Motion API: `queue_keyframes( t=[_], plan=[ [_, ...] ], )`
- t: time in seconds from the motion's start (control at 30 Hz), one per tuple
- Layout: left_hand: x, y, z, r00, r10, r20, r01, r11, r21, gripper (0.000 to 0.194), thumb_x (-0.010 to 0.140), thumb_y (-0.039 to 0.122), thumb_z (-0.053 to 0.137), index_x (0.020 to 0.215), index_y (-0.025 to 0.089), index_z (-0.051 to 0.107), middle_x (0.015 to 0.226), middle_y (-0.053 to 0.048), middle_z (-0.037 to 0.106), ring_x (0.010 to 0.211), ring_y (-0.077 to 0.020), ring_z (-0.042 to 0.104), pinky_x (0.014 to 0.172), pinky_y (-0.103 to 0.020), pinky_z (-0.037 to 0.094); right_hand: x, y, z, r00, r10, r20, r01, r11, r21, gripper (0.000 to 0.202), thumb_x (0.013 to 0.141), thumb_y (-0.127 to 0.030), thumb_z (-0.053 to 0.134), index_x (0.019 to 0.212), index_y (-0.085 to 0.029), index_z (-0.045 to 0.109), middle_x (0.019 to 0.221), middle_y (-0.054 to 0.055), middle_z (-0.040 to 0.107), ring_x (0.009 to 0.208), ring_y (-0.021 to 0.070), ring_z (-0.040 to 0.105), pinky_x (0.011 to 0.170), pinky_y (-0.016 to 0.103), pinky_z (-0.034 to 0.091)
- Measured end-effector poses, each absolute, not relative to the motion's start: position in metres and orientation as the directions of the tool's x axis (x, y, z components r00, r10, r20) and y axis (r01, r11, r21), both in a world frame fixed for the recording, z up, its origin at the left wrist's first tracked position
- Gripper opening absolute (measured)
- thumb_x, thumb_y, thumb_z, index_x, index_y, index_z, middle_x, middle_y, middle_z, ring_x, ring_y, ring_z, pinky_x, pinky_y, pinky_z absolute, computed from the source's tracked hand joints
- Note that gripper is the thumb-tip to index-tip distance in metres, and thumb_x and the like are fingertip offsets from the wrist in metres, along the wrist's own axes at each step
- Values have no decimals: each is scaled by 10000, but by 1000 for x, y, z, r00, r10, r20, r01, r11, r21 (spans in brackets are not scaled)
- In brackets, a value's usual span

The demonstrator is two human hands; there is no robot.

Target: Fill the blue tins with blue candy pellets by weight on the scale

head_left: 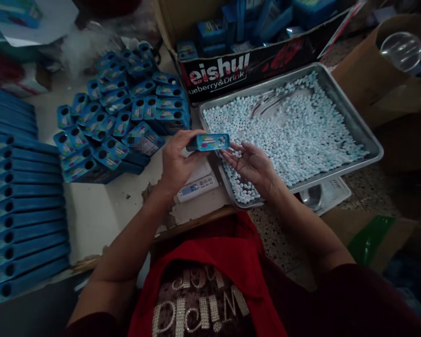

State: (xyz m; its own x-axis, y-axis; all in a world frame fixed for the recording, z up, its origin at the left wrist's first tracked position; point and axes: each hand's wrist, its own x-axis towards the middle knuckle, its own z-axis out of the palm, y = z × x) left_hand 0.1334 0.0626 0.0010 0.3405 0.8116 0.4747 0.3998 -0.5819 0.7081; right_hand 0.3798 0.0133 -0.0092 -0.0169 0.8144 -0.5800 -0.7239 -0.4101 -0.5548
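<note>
My left hand (178, 157) is wrapped round a small blue box (210, 142), held above a white digital scale (197, 188). White candies show in the hole at the box's right end. Beside that end, my right hand (250, 164) is palm up with its fingers spread, and a few small white candies lie at its fingertips. Beneath and beyond the right hand is a metal tray (347, 105) holding a wide layer of pale blue and white candies (301, 140). The scale is partly hidden by my left hand and the box.
Many blue boxes with round holes (107, 124) stand left of my left hand. Further left are stacked rows of blue boxes (28, 206). A black printed carton (221, 77) with more blue boxes is behind the tray. Brown cartons (365, 65) stand at the right.
</note>
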Motion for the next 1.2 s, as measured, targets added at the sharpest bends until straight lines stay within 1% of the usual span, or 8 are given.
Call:
queue_keyframes(
  t=[0.17,0.27,0.37,0.43,0.6,0.73,0.87,1.2],
  plan=[
    [96,35,-37,108,936,336,264,-353,898,553,1019,679,960,1382,297,794,1270,-61,892,1128,-294,906,1019,-457,793,389,9,3,-60,806,-589,-643,-482,-595,251,952,-88,715,1163,-209,776,1108,96,860,851,156,803,701,212,737],
    [86,23,-55,75,950,302,256,-311,915,600,1020,702,946,1423,295,767,1310,-82,886,1184,-313,908,1057,-487,791,391,10,11,-9,813,-582,-564,-485,-669,245,945,-35,719,1115,-195,794,1021,65,860,656,88,647,548,129,606],
    [80,19,-56,108,943,314,271,-332,903,803,989,709,980,1629,336,670,1508,-123,825,1362,-350,863,1152,-525,754,396,12,19,43,844,-535,-455,-460,-762,67,1056,-145,775,1009,-191,787,858,35,807,576,66,544,471,113,480],
    [71,16,-47,121,937,327,299,-349,888,907,959,696,1017,1704,370,615,1592,-135,780,1478,-375,808,1204,-550,721,401,13,24,31,862,-506,-355,-464,-812,245,1117,-311,831,916,-205,741,711,-9,694,509,59,442,422,130,381],
    [22,-3,-20,10,941,338,390,-315,865,759,983,712,988,1603,378,703,1463,-72,845,1433,-350,813,1233,-558,698,417,18,33,4,866,-500,-91,-498,-863,529,1064,-650,933,865,-250,648,598,-85,463,468,75,314,403,193,277],
    [-10,-16,-9,-149,911,384,406,-297,864,597,1023,694,966,1471,347,776,1295,5,884,1271,-300,855,1146,-544,718,412,26,50,51,847,-530,-85,-525,-847,320,1121,-339,875,887,-232,684,700,-52,549,545,78,431,473,178,379],
    [-16,-17,1,-222,861,458,402,-347,847,626,970,706,998,1388,274,821,1247,-27,892,1175,-285,872,1097,-531,743,388,35,82,60,835,-547,-88,-542,-836,156,999,-32,780,974,-185,762,811,-6,695,656,74,596,612,167,503],
    [-10,-12,9,-140,839,526,377,-446,812,446,1045,549,953,1406,319,827,1323,-53,861,1235,-343,871,1145,-591,727,340,51,132,-364,897,-250,302,-141,-943,17,1082,-194,858,1085,-180,850,827,38,777,647,106,549,570,272,377]
  ],
)
